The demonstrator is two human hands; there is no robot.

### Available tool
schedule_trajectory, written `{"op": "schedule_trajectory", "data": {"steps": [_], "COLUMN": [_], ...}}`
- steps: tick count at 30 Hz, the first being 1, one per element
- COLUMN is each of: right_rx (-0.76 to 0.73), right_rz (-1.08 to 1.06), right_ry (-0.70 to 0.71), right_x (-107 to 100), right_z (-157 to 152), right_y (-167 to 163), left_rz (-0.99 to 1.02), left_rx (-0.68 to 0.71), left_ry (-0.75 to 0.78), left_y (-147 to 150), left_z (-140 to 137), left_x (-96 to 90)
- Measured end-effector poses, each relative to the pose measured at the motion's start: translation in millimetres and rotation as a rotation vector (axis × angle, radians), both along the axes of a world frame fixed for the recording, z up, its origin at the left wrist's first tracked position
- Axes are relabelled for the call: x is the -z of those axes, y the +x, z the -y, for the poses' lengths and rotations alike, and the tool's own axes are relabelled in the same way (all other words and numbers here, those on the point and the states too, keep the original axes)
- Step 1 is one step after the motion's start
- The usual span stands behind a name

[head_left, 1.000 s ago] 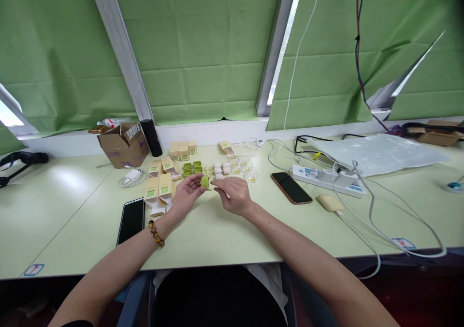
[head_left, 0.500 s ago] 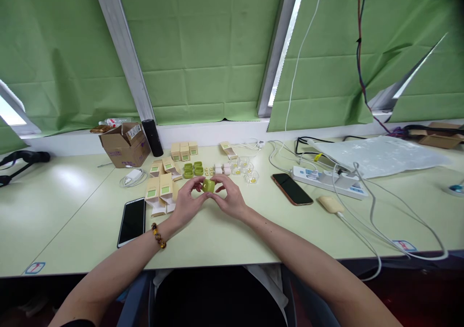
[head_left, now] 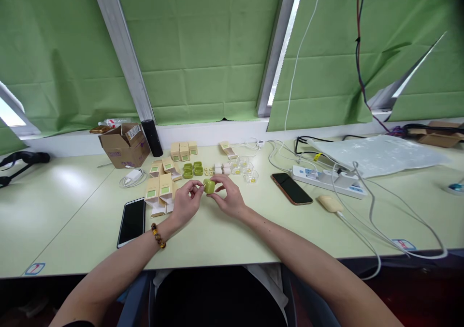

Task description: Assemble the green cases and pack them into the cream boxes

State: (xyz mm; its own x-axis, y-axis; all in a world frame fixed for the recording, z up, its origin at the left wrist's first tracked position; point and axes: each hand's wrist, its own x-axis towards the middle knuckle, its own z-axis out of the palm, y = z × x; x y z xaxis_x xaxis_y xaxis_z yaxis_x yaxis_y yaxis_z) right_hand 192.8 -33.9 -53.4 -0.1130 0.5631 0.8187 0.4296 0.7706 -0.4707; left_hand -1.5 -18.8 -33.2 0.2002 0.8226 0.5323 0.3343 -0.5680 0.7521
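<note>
A small rounded green plastic case (head_left: 209, 186) is held up over the table between my hands. My right hand (head_left: 229, 199) grips it from the right with thumb and fingers. My left hand (head_left: 187, 201) is pinched at the case's left side; whatever lies between its fingertips is too small to make out. Just beyond are several open green cases (head_left: 193, 169), small yellowish pieces (head_left: 209, 170), white rolls (head_left: 222, 169) and clear plastic cups (head_left: 245, 166) with yellow marks. Opened cream cartons (head_left: 160, 189) stand left of my left hand.
Closed small cartons (head_left: 184, 151) stand behind. A white-edged phone (head_left: 132, 222) lies left, a dark phone (head_left: 292, 188) right. A power strip (head_left: 329, 182), looping cables and a beige charging case (head_left: 330, 204) occupy the right side. A cardboard box (head_left: 125, 145) and black cylinder (head_left: 152, 138) stand back left.
My left thumb and fingers have drawn back a little from the green case into a pinch at its left side. The case has turned slightly, still in my right hand.
</note>
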Motion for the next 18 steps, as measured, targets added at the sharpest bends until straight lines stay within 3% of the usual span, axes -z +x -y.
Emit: {"op": "schedule_trajectory", "data": {"steps": [18], "right_rx": [0.087], "right_rz": [0.052], "right_ry": [0.035], "right_x": [0.3], "right_z": [-1.7], "right_y": [0.7], "left_rz": [0.004], "left_rx": [-0.004], "left_ry": [-0.069], "left_y": [2.0], "left_z": [2.4], "left_x": [-4.6]}}
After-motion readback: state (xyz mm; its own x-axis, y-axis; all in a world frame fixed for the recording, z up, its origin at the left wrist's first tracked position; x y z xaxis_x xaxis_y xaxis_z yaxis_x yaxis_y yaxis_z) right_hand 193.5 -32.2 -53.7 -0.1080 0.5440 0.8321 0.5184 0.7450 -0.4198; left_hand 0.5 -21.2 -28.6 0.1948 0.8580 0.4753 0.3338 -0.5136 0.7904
